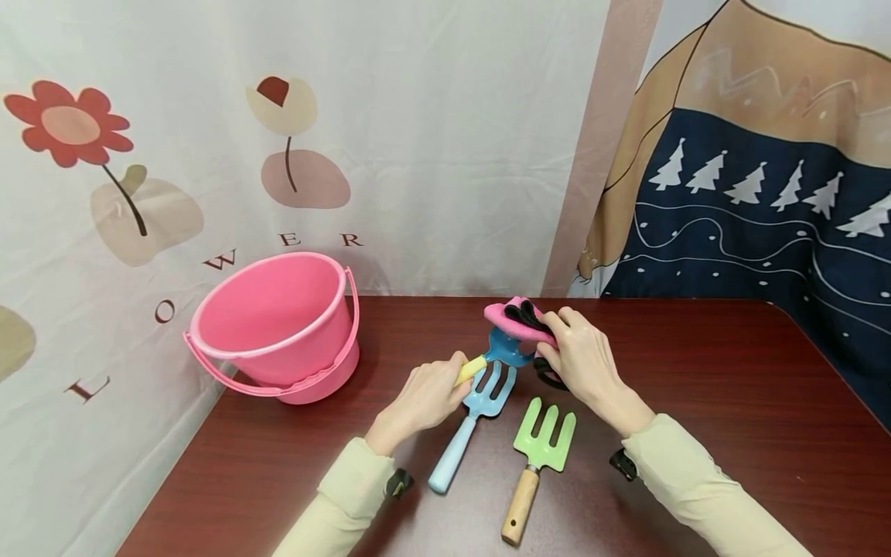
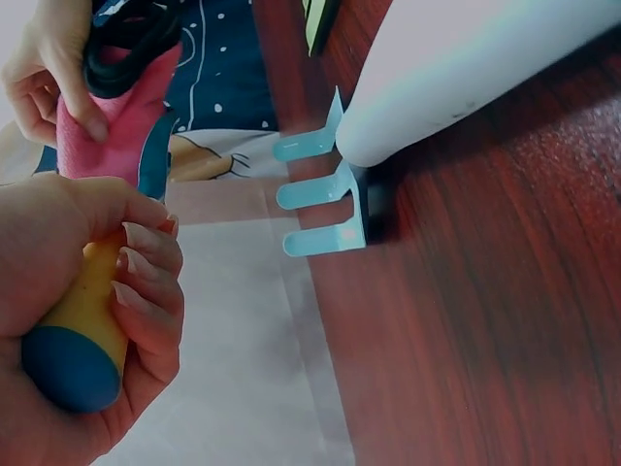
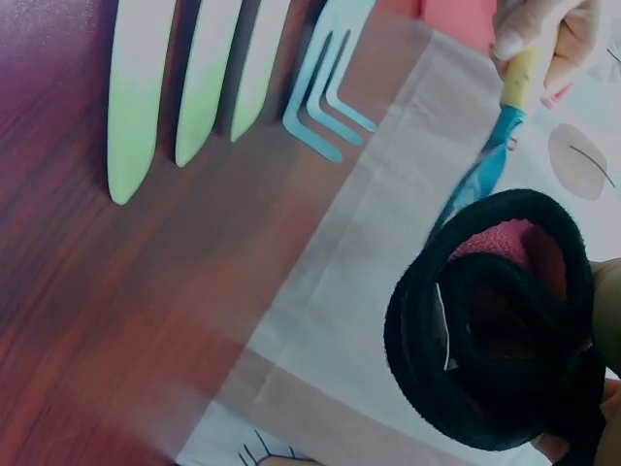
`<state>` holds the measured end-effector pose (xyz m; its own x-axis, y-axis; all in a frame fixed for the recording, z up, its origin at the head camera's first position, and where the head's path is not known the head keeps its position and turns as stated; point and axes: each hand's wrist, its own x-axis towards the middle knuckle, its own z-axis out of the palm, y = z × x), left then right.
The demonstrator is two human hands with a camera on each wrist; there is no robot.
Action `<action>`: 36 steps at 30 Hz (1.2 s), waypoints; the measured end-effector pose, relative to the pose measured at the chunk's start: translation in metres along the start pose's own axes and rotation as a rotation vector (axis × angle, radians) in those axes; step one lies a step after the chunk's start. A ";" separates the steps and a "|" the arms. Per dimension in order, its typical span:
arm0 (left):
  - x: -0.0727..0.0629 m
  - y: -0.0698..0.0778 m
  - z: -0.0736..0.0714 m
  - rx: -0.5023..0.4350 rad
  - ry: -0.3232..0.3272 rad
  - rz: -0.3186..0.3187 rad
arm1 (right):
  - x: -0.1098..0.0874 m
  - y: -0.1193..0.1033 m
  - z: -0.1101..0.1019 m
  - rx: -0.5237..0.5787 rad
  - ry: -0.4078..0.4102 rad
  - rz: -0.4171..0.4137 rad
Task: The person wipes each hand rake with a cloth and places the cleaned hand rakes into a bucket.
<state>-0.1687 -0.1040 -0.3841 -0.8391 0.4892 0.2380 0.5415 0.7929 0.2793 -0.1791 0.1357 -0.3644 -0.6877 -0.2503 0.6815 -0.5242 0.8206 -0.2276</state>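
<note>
Nearest on the dark red table [image 1: 703,371], a green fork [image 1: 544,445] and a light blue fork [image 1: 452,455] are held by neither hand; whether they have been wiped cannot be told. Just beyond, the yellow handle [image 1: 472,370] of a blue tool [image 1: 506,350] is gripped by the left hand's [image 1: 426,393] curled fingers, and a pink cloth [image 1: 500,316] with black loops is pinched by the right hand [image 1: 583,357] at the tool's head, so wiping is judged unfinished. Farther back, a pink bucket [image 1: 329,331] is seen, while the handle's blue end cap [image 2: 73,369] is shown only by the left wrist view.
</note>
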 end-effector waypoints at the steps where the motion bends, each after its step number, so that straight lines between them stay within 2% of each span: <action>1: 0.000 -0.001 0.000 0.002 0.003 0.000 | 0.000 0.001 -0.001 0.000 0.012 0.002; 9: -0.002 -0.008 0.004 0.027 0.025 -0.038 | 0.006 0.012 -0.015 0.024 0.145 0.067; 13: -0.002 -0.010 0.006 0.017 0.030 -0.047 | 0.008 0.011 -0.021 0.044 0.170 0.083; 18: -0.001 -0.010 0.006 0.015 0.040 -0.041 | 0.009 0.002 -0.024 0.057 0.184 0.049; 26: 0.002 -0.004 0.002 -0.002 0.041 -0.028 | 0.002 -0.019 -0.015 0.097 0.146 -0.058; 32: 0.002 0.000 -0.001 0.013 0.056 -0.004 | -0.005 -0.028 -0.003 0.092 0.074 -0.123; 36: 0.002 0.002 -0.003 0.020 0.073 0.009 | -0.008 -0.029 0.005 0.082 0.019 -0.135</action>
<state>-0.1693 -0.1026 -0.3808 -0.8278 0.4691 0.3078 0.5472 0.7962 0.2581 -0.1606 0.1114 -0.3665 -0.5989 -0.3448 0.7228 -0.6508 0.7355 -0.1884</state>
